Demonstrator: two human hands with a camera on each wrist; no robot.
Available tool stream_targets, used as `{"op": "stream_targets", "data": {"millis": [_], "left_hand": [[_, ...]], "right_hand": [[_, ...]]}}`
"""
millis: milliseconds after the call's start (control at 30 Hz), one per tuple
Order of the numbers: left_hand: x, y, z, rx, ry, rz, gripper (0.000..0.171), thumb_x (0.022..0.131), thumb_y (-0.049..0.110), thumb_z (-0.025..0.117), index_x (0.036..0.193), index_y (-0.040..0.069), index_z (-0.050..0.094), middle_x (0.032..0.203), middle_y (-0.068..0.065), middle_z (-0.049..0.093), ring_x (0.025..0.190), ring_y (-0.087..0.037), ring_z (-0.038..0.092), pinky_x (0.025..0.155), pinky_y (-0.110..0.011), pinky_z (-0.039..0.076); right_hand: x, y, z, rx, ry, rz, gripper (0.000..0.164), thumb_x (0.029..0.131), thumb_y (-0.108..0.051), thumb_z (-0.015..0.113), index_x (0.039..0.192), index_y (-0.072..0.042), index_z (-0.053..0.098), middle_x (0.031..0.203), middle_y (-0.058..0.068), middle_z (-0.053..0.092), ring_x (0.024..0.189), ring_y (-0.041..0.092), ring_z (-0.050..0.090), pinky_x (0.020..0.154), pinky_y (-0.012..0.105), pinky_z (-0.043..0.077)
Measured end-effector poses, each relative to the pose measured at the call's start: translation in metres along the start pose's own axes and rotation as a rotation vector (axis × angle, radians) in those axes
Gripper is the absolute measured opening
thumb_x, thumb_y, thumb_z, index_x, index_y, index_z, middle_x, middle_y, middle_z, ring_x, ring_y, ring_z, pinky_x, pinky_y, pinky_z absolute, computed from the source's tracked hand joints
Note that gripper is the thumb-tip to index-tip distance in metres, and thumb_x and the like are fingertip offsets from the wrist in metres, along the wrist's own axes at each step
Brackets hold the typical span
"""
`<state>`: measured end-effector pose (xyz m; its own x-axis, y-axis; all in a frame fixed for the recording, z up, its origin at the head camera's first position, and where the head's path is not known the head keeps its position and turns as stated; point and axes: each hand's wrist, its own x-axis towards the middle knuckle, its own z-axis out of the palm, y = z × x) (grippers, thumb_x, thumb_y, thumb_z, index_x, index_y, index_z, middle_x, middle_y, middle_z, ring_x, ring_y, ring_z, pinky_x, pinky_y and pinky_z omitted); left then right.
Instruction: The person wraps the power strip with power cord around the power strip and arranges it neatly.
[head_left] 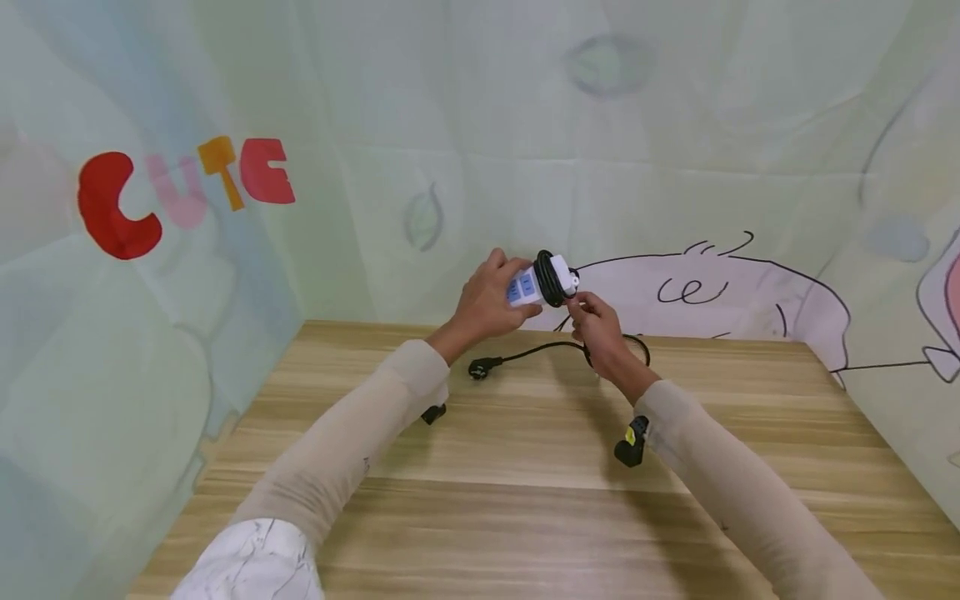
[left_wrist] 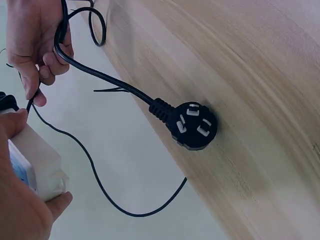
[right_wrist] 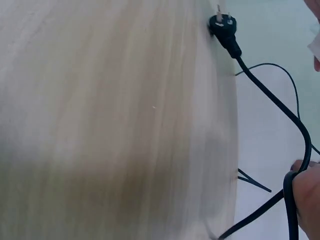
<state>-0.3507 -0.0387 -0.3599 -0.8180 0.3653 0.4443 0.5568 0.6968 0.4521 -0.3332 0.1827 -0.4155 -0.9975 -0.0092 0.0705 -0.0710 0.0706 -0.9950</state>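
Note:
My left hand (head_left: pixel 489 298) grips a white power strip (head_left: pixel 528 286) with blue socket faces, raised above the table's back edge. Black cord (head_left: pixel 550 280) is wound in several turns around the strip's right part. Just below that coil, my right hand (head_left: pixel 597 332) pinches the cord between thumb and fingers. A loose length loops past the right hand and ends in a black three-pin plug (head_left: pixel 482 367) over the tabletop. The left wrist view shows the plug (left_wrist: pixel 194 125) with its pins outward. In the right wrist view the thick cord (right_wrist: pixel 272 97) passes close by the right hand.
The wood-grain tabletop (head_left: pixel 510 525) spreads beneath both arms. Behind it hangs a printed cloth backdrop (head_left: pixel 480 125), close beyond the back edge. A black wrist device (head_left: pixel 632 443) sits under the right sleeve, another (head_left: pixel 433 413) under the left.

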Motion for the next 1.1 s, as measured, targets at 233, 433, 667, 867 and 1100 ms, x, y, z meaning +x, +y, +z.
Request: {"op": "stream_targets", "data": {"millis": [233, 433, 667, 867, 1100], "left_hand": [[0.000, 0.000, -0.001, 0.032, -0.002, -0.031, 0.072, 0.094, 0.035, 0.089, 0.158, 0.015, 0.063, 0.124, -0.011, 0.055, 0.113, -0.030, 0.059, 0.093, -0.044, 0.059], [-0.003, -0.002, -0.002, 0.061, 0.014, -0.073, 0.072, 0.095, 0.036, 0.089, 0.159, 0.016, 0.062, 0.125, -0.010, 0.053, 0.112, -0.030, 0.058, 0.090, -0.044, 0.059], [-0.003, -0.003, -0.002, 0.098, 0.038, -0.116, 0.072, 0.096, 0.035, 0.088, 0.160, 0.017, 0.061, 0.127, -0.010, 0.053, 0.111, -0.030, 0.057, 0.087, -0.044, 0.058], [-0.002, -0.001, -0.004, 0.075, 0.056, -0.117, 0.071, 0.095, 0.039, 0.087, 0.158, 0.015, 0.063, 0.127, -0.012, 0.055, 0.109, -0.031, 0.060, 0.086, -0.046, 0.059], [0.000, -0.001, -0.005, 0.206, 0.020, -0.069, 0.066, 0.097, 0.037, 0.082, 0.157, 0.016, 0.063, 0.128, -0.011, 0.055, 0.108, -0.031, 0.059, 0.081, -0.046, 0.060]], "right_hand": [[-0.004, 0.002, 0.004, -0.007, 0.022, -0.007, 0.040, 0.120, -0.038, 0.053, 0.146, -0.010, 0.063, 0.105, -0.006, 0.048, 0.083, 0.009, 0.045, 0.067, 0.025, 0.043], [-0.002, -0.002, 0.006, -0.154, -0.023, -0.048, 0.043, 0.121, -0.042, 0.049, 0.144, -0.008, 0.061, 0.087, -0.005, 0.048, 0.064, 0.008, 0.041, 0.060, 0.025, 0.036], [-0.007, -0.007, 0.016, -0.635, -0.044, -0.166, 0.042, 0.124, -0.041, 0.034, 0.131, -0.005, 0.055, 0.097, 0.007, 0.061, 0.087, 0.024, 0.058, 0.077, 0.039, 0.046], [-0.009, -0.003, 0.025, -0.867, -0.126, -0.256, 0.030, 0.125, -0.030, 0.031, 0.134, -0.008, 0.049, 0.083, 0.007, 0.051, 0.069, 0.024, 0.052, 0.066, 0.040, 0.042], [-0.015, -0.003, 0.029, -0.932, -0.129, -0.301, 0.031, 0.125, -0.027, 0.033, 0.131, -0.005, 0.055, 0.079, 0.005, 0.050, 0.065, 0.021, 0.048, 0.063, 0.037, 0.040]]}}
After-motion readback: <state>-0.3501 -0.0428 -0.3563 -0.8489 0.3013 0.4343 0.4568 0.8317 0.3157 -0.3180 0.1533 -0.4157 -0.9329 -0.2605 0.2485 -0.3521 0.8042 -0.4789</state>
